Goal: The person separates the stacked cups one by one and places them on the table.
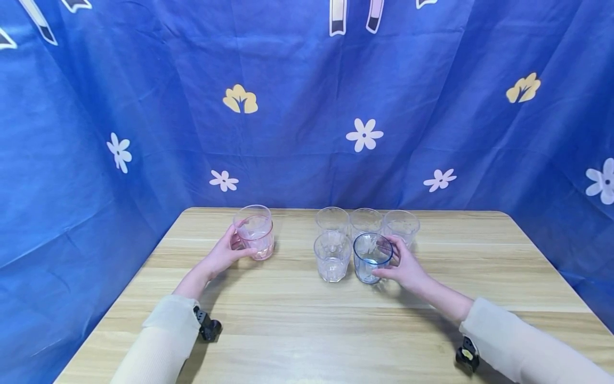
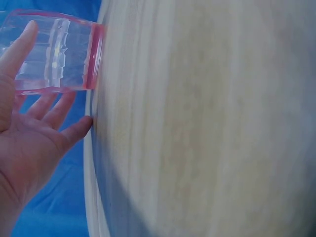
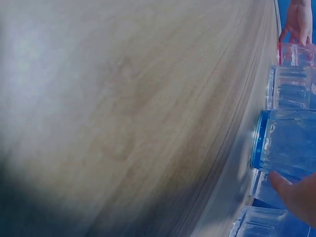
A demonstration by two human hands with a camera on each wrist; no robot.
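Note:
My left hand [image 1: 221, 260] grips a pink-tinted glass [image 1: 265, 249] at the left of the table, thumb on the near side and fingers behind it. Nested in its mouth is a clear glass [image 1: 250, 213], whose rim stands above the pink one. In the left wrist view the pink glass [image 2: 74, 54] has its base at the tabletop. On the right, my right hand [image 1: 406, 270] holds a blue-tinted glass [image 1: 366, 273] from its right side, its fingers partly hidden. Just left of the blue glass stands a clear faceted glass [image 1: 332, 265].
Behind the blue glass, a row of clear glasses stands close together: one at left [image 1: 332, 217], a middle glass [image 1: 365, 217] and a right glass [image 1: 402, 224]. A blue patterned curtain [image 1: 297, 170] hangs behind the wooden table [image 1: 297, 320].

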